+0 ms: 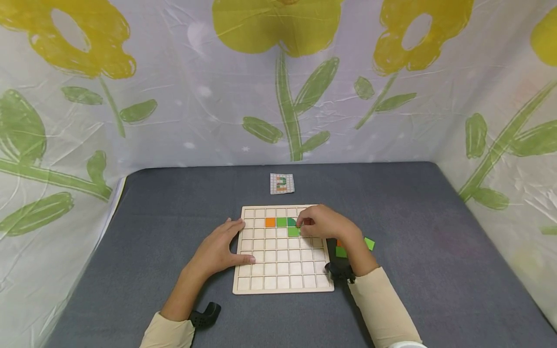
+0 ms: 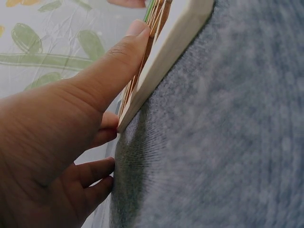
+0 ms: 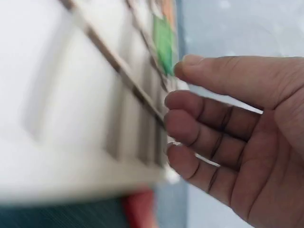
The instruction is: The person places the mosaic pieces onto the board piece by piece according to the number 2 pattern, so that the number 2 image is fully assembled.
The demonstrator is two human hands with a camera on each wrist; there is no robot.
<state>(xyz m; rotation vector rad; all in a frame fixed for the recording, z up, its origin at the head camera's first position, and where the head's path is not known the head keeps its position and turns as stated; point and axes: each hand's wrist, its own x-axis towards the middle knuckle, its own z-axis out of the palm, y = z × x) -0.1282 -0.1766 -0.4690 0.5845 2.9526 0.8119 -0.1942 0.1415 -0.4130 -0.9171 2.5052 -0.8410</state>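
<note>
A square wooden grid board [image 1: 283, 270] lies on the table. My left hand [image 1: 219, 246] is spread along its left side, thumb resting on the board's top and fingertips at the edge; the left wrist view shows this hand [image 2: 80, 104] close up. Near the top of the grid sit an orange tile [image 1: 270, 222], a green tile [image 1: 281, 222], a two-tone green tile [image 1: 291, 222] and another green tile [image 1: 293, 232] below it. My right hand [image 1: 324, 222] has its bent fingertips beside these last two. In the right wrist view nothing shows between the fingers [image 3: 183, 126].
Loose green tiles [image 1: 341, 252] and a bit of orange lie right of the board, partly hidden under my right forearm. Behind the board lies a small card [image 1: 282, 183] with a printed coloured grid pattern. A flower-printed curtain [image 1: 196, 96] borders the dark table [image 1: 413, 217].
</note>
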